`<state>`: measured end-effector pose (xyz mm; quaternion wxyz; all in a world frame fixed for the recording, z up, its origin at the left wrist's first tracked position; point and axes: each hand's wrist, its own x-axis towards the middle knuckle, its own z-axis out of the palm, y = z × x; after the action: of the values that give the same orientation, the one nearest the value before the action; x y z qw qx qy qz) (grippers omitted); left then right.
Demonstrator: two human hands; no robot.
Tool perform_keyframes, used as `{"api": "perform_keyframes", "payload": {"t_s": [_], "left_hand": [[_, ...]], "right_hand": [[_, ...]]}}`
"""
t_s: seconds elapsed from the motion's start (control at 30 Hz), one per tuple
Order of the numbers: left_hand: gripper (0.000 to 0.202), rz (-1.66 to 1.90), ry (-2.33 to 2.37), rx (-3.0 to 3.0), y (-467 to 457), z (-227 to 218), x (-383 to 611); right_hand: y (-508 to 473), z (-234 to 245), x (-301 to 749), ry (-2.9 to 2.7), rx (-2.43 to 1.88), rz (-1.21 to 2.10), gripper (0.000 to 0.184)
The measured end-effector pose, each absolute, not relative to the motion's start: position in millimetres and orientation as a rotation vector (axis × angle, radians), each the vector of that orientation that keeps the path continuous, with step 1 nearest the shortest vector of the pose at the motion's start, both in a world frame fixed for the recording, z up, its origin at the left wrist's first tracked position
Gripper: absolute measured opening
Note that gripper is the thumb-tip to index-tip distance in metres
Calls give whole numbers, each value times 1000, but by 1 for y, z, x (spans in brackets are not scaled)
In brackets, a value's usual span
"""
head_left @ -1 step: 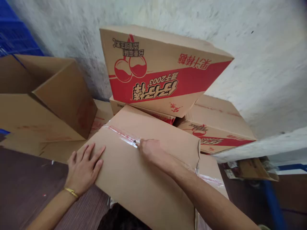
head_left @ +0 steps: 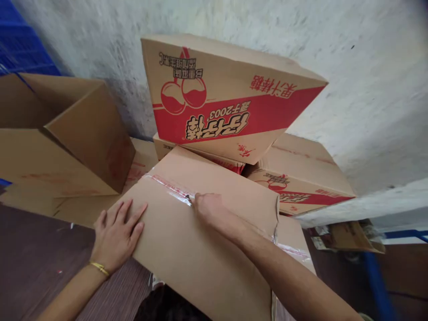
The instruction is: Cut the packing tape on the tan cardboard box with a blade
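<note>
A brown cardboard box (head_left: 187,249) lies in front of me, with clear, red-printed tape (head_left: 163,183) along the seam of its top. My right hand (head_left: 209,209) is closed around a small dark-tipped cutter (head_left: 189,198), whose tip meets the tape; most of the tool is hidden in the fist. To the right of that hand the seam looks slit. My left hand (head_left: 117,234), fingers spread, rests flat on the box's left edge with nothing in it. A yellow band (head_left: 99,268) circles the left wrist.
Behind stands a red-printed carton (head_left: 234,102), tilted against the pale wall (head_left: 351,67). Another printed carton (head_left: 307,169) sits to its right. On the left are an open cardboard box (head_left: 90,133) and a blue crate (head_left: 26,49). Scraps in a torn carton (head_left: 354,234) lie far right.
</note>
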<state>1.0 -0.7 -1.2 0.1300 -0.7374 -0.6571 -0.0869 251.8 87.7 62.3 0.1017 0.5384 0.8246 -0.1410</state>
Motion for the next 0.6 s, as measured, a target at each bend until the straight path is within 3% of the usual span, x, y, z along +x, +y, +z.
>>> {"api": "perform_keyframes", "payload": {"t_s": [0.6], "left_hand": [[53, -289, -1973, -2197, 0, 6, 6]], "right_hand": [[82, 90, 265, 2172, 1362, -322, 31]]}}
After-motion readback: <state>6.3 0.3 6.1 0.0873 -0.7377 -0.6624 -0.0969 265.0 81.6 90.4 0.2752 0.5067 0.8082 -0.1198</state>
